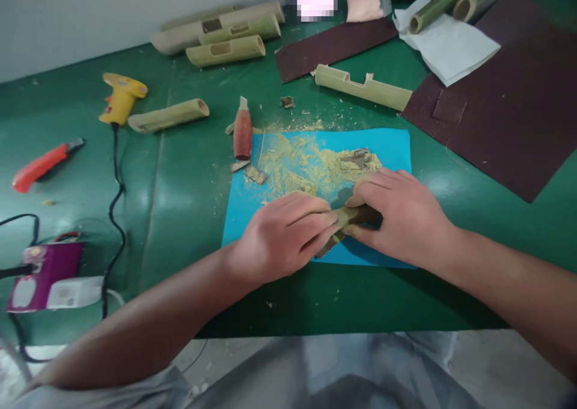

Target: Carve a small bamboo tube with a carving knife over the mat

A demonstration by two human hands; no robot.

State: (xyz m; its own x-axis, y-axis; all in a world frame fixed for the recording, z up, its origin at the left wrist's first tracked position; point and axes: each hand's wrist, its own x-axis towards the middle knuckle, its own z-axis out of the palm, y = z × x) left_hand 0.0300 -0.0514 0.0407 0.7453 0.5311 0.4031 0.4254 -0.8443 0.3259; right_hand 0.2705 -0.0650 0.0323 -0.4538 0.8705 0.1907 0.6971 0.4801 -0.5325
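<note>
Both of my hands grip one small piece of bamboo [346, 216] low over a blue sheet [392, 150]. My left hand [286, 234] closes on its left end, which the fingers hide. At its darker right end, my right hand [396, 213] pinches it between thumb and fingers. Just under the piece, a brown bark-like scrap [329, 246] lies on the sheet. Yellowish shavings [297, 162] cover the sheet's upper part, along with a rough flat bamboo scrap [359, 159]. A short-bladed knife with a red-brown handle [242, 133] rests at the sheet's upper left corner.
Cut bamboo tubes [225, 51] lie at the back left. A notched tube [360, 87] sits beside dark brown sheets [500, 102]. On the left are a yellow corded tool [121, 99], a red utility knife [42, 165] and a purple power strip [58, 270].
</note>
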